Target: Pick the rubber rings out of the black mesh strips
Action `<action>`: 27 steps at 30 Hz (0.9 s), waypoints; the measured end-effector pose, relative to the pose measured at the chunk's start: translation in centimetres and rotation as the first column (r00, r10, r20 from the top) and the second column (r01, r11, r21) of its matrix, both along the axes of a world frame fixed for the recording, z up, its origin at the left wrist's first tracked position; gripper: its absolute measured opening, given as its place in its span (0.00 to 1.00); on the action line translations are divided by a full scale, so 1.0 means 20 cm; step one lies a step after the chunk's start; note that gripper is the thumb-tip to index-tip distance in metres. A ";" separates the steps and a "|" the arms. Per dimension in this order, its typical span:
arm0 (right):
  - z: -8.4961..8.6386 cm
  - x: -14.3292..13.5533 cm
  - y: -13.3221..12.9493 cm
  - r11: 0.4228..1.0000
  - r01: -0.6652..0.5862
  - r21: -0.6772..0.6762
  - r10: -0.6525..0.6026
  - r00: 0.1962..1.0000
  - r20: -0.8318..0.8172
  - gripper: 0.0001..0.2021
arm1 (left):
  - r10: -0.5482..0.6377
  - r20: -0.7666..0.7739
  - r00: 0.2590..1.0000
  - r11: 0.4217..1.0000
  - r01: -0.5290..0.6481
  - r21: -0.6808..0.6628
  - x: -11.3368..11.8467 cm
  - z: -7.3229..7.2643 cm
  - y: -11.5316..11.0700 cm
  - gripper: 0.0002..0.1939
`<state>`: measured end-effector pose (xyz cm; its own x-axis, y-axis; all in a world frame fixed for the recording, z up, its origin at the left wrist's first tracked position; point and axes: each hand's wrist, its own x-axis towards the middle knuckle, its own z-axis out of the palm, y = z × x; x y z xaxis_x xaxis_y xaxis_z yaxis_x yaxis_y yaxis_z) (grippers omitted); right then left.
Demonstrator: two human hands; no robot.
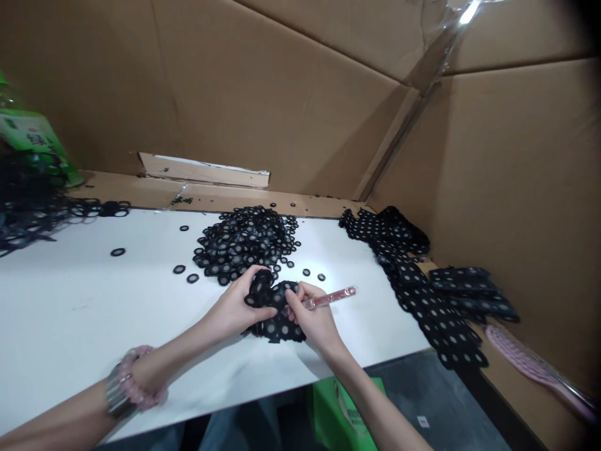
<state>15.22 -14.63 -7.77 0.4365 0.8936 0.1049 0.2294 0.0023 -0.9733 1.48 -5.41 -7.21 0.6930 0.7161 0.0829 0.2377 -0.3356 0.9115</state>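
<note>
My left hand point(246, 302) is closed around a black perforated rubber sheet point(282, 329) with rows of pale round spots, thumb across its face. In my right hand point(313, 313) is a slim red pen-like tool point(331, 297) in clear wrapping, its back end pointing right. The tool's tip is hidden by my fingers at the sheet's upper right part. Just beyond my hands lies a heap of small black rings point(248, 238) with pale centres. A few loose rings point(192, 278) are scattered to the left of the heap.
Spotted black sheets point(413, 282) run along the white table's point(94, 313) right side, with more stacked sheets point(474, 291) beyond. A pink brush point(521, 357) lies at far right. Tangled black scrap point(28, 200) and a green bottle point(35, 134) are at left. Cardboard walls point(282, 94) enclose the table.
</note>
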 end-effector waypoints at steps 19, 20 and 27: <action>-0.02 0.02 -0.02 0.999 -0.037 -0.017 0.038 0.998 0.055 0.11 | 0.018 -0.071 0.997 1.000 -0.018 -0.001 -0.01 -0.03 0.03 0.26; -0.02 0.02 -0.02 0.999 -0.041 -0.018 0.042 0.998 0.049 0.11 | 0.017 -0.058 0.998 1.000 -0.018 -0.005 -0.01 -0.03 0.03 0.26; -0.03 0.01 -0.02 0.996 -0.073 -0.059 0.081 0.986 0.144 0.12 | 0.010 0.084 0.996 0.983 0.005 -0.181 0.01 -0.04 0.01 0.24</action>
